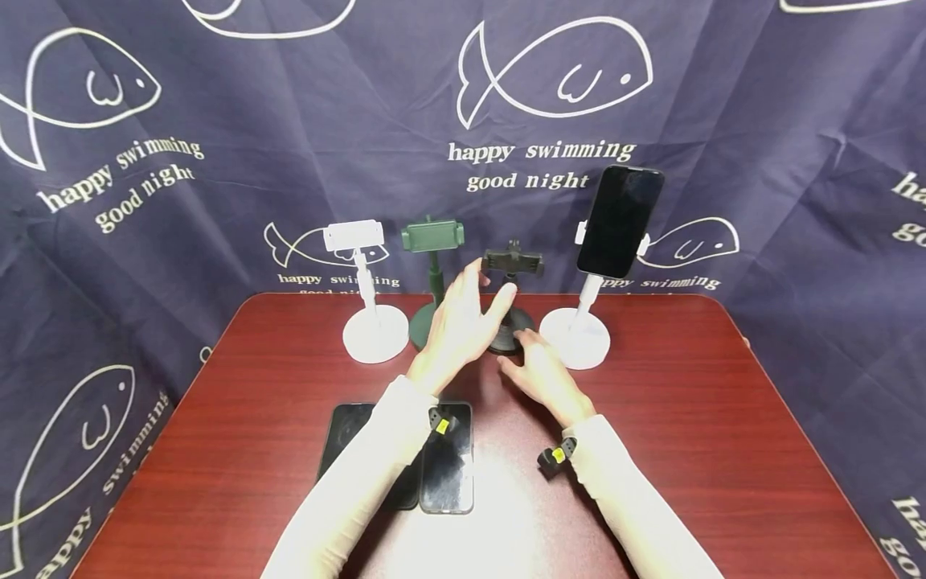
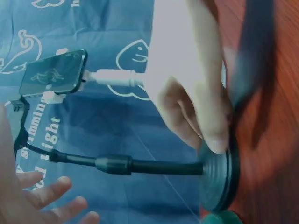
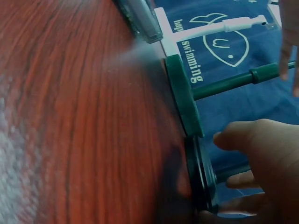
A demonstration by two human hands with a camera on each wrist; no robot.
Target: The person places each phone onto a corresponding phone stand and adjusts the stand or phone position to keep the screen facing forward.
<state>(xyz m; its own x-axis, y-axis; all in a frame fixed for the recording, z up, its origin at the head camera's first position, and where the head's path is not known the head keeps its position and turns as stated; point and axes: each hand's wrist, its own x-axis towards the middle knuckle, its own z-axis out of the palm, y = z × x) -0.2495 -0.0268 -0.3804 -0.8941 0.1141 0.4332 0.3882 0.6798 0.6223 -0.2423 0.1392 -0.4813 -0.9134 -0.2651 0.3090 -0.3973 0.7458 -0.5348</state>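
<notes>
The black phone stand [image 2: 166, 167] stands upright just right of center in the head view, between the green stand [image 1: 436, 277] and a white stand [image 1: 587, 299] carrying a phone [image 1: 620, 223]. Its long axis runs up that frame, from the round base [image 2: 219, 182] on the surface [image 1: 687, 418] to the clamp [image 1: 514, 261], which lies crosswise and nearly level. In the left wrist view the axis lies across the frame, clamp at the left edge, base at lower right.

The left hand [image 1: 463, 318] is beside the clamp, its grip wide with fingers spread; I cannot tell whether it touches. The right hand [image 1: 546, 374] is at the base, its grip partly open, thumb apart from the fingers, 1 fingertip against the base. 2 phones [image 1: 448, 474] lie at lower center, partly behind the left forearm.
</notes>
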